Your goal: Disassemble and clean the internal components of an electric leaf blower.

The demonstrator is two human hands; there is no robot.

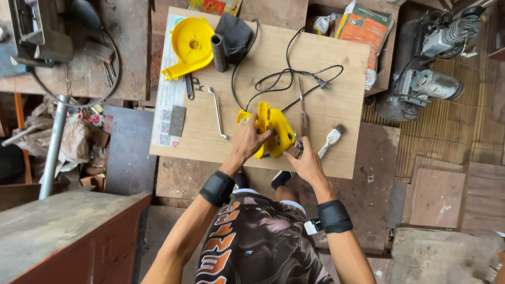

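Clasping the yellow blower housing [272,131] on the plywood board [336,79], left hand [251,139] closed, right hand [307,164] at its rear, grip unclear.

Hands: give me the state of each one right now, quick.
Left hand: closed on the yellow tool housing, gripping its left side.
Right hand: fingers at the housing's right edge; grip cannot be told.

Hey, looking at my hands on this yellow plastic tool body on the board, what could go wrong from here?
The black power cord loops loosely across the wooden board behind the yellow plastic tool body that your left hand and right hand grip; it may snag. The small dark screws lie loose and could roll off.
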